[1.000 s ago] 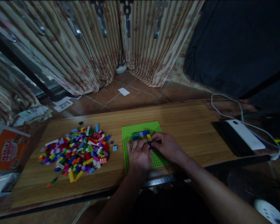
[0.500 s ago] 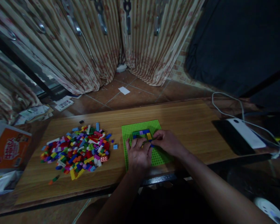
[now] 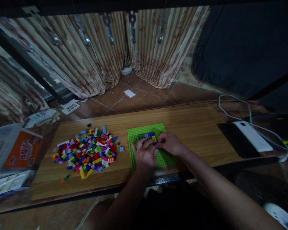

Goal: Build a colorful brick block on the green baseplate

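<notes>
A green baseplate (image 3: 132, 132) lies on the wooden table, bearing a low build of toy bricks (image 3: 150, 134) in blue, yellow, purple and green. My left hand (image 3: 146, 158) rests over the near left part of the build, its fingers spread and its little finger apart on the plate. This hand covers part of the bricks. From the right, my right hand (image 3: 171, 143) reaches in with thumb and fingertips pinched at the build's right side. A blue brick (image 3: 156, 146) shows at those fingertips, partly hidden.
A heap of mixed toy bricks (image 3: 86, 150) spreads over the table's left part, with a light blue brick (image 3: 121, 149) between heap and plate. A black and white device (image 3: 252, 135) lies at the right end near a white cable (image 3: 249, 111). An orange-labelled box (image 3: 24, 150) stands left.
The camera view has shifted slightly, so the heap and box appear farther right. Both hands stay at the build, with only small finger movement.
</notes>
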The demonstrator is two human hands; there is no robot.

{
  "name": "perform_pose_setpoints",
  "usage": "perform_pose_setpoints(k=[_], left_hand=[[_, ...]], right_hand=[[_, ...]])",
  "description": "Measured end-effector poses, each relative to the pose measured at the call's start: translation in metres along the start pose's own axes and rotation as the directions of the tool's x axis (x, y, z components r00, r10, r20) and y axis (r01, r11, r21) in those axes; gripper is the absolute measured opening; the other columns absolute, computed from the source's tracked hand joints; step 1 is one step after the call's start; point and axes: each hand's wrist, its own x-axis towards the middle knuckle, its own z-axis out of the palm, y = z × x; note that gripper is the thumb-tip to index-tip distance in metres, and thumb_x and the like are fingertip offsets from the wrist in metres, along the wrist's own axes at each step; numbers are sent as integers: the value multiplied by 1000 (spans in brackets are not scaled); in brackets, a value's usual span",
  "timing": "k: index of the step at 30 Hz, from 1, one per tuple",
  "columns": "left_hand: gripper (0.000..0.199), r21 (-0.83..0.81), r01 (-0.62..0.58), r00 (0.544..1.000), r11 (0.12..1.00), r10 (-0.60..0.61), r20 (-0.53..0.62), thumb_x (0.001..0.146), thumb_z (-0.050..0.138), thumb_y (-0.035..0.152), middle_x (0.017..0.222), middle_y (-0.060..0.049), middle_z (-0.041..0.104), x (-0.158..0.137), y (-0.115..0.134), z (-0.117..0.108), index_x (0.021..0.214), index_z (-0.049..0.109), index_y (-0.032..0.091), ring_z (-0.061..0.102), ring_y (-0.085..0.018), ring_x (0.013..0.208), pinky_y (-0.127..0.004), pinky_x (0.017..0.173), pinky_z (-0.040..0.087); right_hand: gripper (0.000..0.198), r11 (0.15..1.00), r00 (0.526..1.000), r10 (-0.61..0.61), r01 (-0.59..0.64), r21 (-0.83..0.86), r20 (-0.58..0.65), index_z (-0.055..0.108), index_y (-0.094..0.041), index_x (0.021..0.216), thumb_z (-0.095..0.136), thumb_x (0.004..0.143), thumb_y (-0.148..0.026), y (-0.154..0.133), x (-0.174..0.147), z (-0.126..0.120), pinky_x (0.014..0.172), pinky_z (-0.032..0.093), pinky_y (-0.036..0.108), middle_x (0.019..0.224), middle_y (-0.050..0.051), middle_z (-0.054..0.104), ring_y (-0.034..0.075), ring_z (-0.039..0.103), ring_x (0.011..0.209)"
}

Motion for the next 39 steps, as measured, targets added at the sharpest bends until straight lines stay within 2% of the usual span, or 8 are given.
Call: perform_pose_setpoints(k=[9,11,13,16,20,27,33,39], left_hand=[[5,49,10,1000,999,-11,25,83,64,24,109,-3,72,-3,8,-10,83,69,24,54,-28,114,-66,106,24],[5,60,3,999,998,-6,42,82,65,25,110,-3,71,-3,6,-15,86,69,24,54,-27,113,-65,106,24],[9,54,5,999,999,-8,48,84,64,27,112,-4,70,-2,2,-23,90,68,24,54,-27,112,-61,104,28],[17,51,15,1000,999,-17,22,89,56,27,114,-7,69,0,-7,-34,100,67,22,55,-26,110,-55,101,34],[31,103,-66,997,992,62,42,92,50,31,130,-9,63,-3,-6,-34,120,61,21,50,-29,123,-59,104,32],[54,236,-264,959,935,228,170,93,47,45,144,-13,50,-30,11,-6,138,49,15,32,-31,142,-66,113,22],[55,307,-280,951,910,218,220,98,32,45,148,-14,45,-31,19,-5,138,46,10,23,-31,146,-68,114,19],[53,220,-231,960,948,186,209,96,38,47,149,-11,45,-30,14,-12,139,46,17,28,-32,143,-68,113,20]], right_hand=[[12,999,996,-36,39,29,-78,62,-20,58,72,64,-25,-1,-6,3,53,39,24,57,-3,61,11,54,56],[16,987,996,2,12,162,-85,61,-20,60,72,64,-32,2,-8,2,51,40,24,55,-3,61,11,53,53],[25,926,986,108,-54,373,-127,60,-19,62,73,63,-40,4,-7,-2,47,40,24,52,-3,59,11,52,47],[38,825,938,250,-76,560,-241,56,-20,62,75,59,-53,4,-1,-9,42,38,24,50,-2,57,10,47,41],[47,817,917,252,-30,575,-310,52,-21,62,76,54,-60,-4,8,-13,42,38,23,50,-3,56,9,46,42],[47,816,939,200,-2,578,-278,58,-20,63,78,52,-61,-14,7,-4,43,40,24,51,-1,59,10,49,43],[40,815,948,175,13,580,-266,62,-19,67,80,56,-53,-15,5,1,46,42,24,55,0,61,11,52,48],[36,788,917,200,59,613,-346,61,-19,67,80,57,-48,-21,7,-3,45,41,23,54,-2,60,9,51,46]])
